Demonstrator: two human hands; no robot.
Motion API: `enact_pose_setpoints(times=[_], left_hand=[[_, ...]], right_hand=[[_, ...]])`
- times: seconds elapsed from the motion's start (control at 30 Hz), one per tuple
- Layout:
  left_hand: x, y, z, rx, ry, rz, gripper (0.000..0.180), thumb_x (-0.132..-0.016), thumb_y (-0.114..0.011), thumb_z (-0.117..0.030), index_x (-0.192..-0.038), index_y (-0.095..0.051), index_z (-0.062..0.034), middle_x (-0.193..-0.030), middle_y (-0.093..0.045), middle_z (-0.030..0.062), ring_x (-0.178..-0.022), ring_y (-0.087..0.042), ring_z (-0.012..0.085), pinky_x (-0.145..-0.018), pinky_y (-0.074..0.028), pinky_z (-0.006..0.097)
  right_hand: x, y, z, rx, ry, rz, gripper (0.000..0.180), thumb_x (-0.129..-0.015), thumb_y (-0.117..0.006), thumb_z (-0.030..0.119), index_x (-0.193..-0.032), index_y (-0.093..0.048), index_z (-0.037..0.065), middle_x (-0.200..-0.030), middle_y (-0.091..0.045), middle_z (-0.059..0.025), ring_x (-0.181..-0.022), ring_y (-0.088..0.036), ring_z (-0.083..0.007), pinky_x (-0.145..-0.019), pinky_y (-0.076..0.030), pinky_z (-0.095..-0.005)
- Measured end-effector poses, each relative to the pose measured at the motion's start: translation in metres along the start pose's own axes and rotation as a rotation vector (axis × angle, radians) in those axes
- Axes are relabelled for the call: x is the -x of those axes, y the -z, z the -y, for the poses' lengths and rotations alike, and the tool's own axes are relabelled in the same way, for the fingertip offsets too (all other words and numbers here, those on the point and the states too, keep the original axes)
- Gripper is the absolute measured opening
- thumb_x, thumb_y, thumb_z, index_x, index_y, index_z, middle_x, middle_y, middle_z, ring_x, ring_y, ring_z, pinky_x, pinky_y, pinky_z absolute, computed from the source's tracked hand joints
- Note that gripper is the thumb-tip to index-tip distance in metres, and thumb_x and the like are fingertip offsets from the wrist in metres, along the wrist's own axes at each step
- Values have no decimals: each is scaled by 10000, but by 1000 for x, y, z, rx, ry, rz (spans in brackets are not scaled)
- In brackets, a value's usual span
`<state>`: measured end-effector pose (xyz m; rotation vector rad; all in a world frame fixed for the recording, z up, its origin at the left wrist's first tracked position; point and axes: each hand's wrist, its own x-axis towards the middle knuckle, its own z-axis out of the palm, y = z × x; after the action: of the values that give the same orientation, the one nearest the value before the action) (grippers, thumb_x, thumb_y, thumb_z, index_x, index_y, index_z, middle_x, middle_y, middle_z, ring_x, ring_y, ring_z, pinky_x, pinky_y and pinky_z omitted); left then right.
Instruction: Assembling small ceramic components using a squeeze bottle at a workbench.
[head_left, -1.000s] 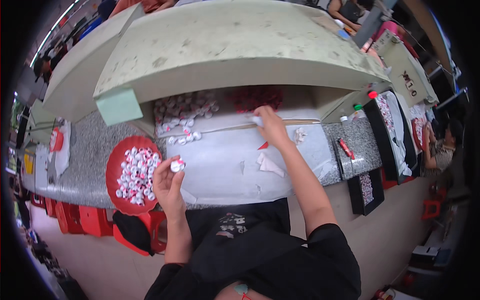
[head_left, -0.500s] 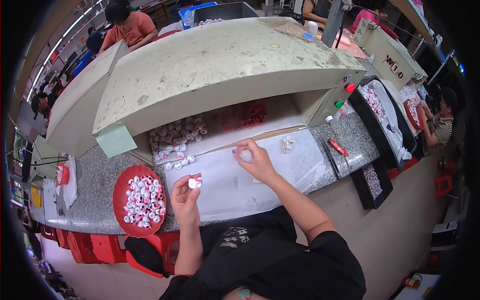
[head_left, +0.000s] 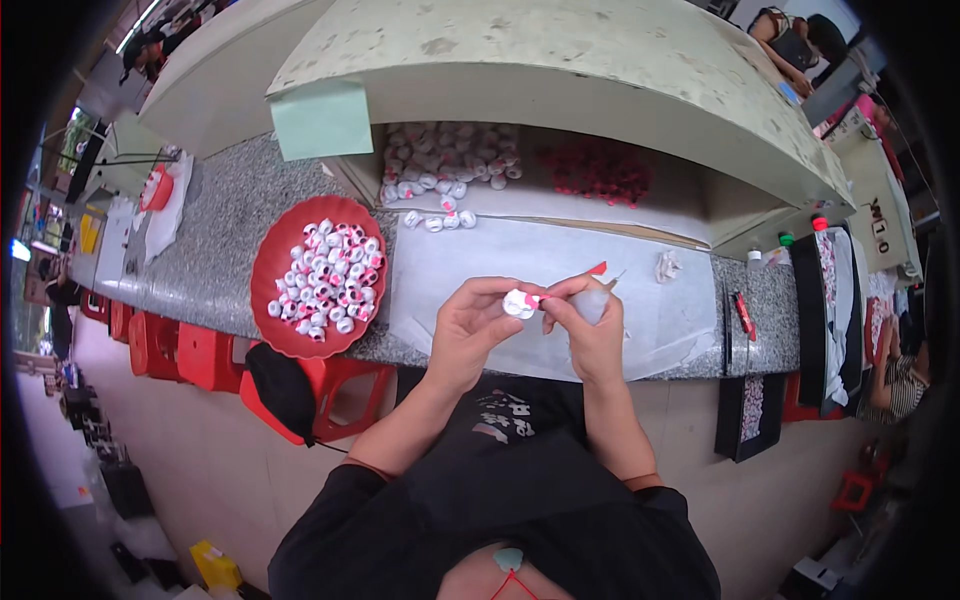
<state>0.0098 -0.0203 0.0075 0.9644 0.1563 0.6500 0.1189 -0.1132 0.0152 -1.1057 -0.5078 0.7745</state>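
Observation:
My left hand point(head_left: 470, 325) pinches a small round white piece with pink on it point(head_left: 519, 304) between thumb and fingertips. My right hand point(head_left: 592, 335) is close against it, wrapped round a translucent squeeze bottle point(head_left: 593, 303) whose thin tip points away to the upper right. The right thumb and forefinger meet at a tiny pink bit point(head_left: 543, 298) at the white piece's side; whether they grip it or only touch it, I cannot tell. Both hands are above a white paper sheet point(head_left: 450, 260). Something red point(head_left: 598, 268) shows just behind the right fingers.
A red scalloped bowl point(head_left: 262, 300) full of similar white-and-pink pieces stands left. Under the pale hooded box point(head_left: 560, 95) lie rows of white pieces point(head_left: 450, 165) and a patch of small red-pink parts point(head_left: 600, 175). Crumpled tissue point(head_left: 668, 265) and a red marker-like stick point(head_left: 745, 315) are right.
My hands have come together; the right hand has moved from the sheet to the white piece in the left hand. The view has tipped downward and shifted.

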Motion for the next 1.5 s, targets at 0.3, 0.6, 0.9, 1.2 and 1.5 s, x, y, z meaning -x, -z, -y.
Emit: enact_pose_setpoints(times=[0.3, 0.6, 0.9, 1.2, 1.5], left_hand=[[4, 8, -13, -377, -141, -55, 324, -717, -535, 89, -1032, -478, 36, -1055, -513, 170, -921, -536, 186, -775, -446, 262], [3, 12, -17, -651, -268, 52, 310, -693, -561, 84, -994, -515, 27, -1032, -530, 167, -937, -528, 224, -781, -433, 281], [10, 9, -19, -119, -16, -8, 224, -739, -560, 27, -960, -527, 17, -1013, -537, 178, -896, -539, 178, -759, -441, 265], [10, 14, -13, -162, -146, 173, 180, -732, -575, 3, -912, -556, 13, -1020, -535, 181, -946, -530, 234, -788, -445, 314], [15, 10, -16, -118, -30, 142, 234, -765, -536, 0, -998, -543, 18, -1034, -536, 141, -983, -498, 201, -847, -389, 305]], right_hand=[[10, -14, 19, 152, 61, 88, 85, -685, -583, -64, -741, -528, -32, -678, -539, -71, -521, -472, -81, -448, -362, -184], [6, -20, 16, 263, 62, 80, 92, -685, -585, -66, -731, -513, -33, -679, -536, -73, -508, -460, -73, -439, -351, -177], [10, -27, 16, 223, 136, 128, 243, -629, -619, -99, -832, -517, -15, -769, -539, -88, -556, -486, -85, -448, -374, -171], [13, -15, 8, 99, 47, 265, 240, -629, -668, -42, -844, -574, 4, -721, -556, -39, -649, -526, -78, -577, -406, -199], [14, -14, 8, 72, 22, 225, 248, -653, -650, -46, -879, -556, -6, -695, -550, -40, -595, -533, -77, -521, -417, -185]])
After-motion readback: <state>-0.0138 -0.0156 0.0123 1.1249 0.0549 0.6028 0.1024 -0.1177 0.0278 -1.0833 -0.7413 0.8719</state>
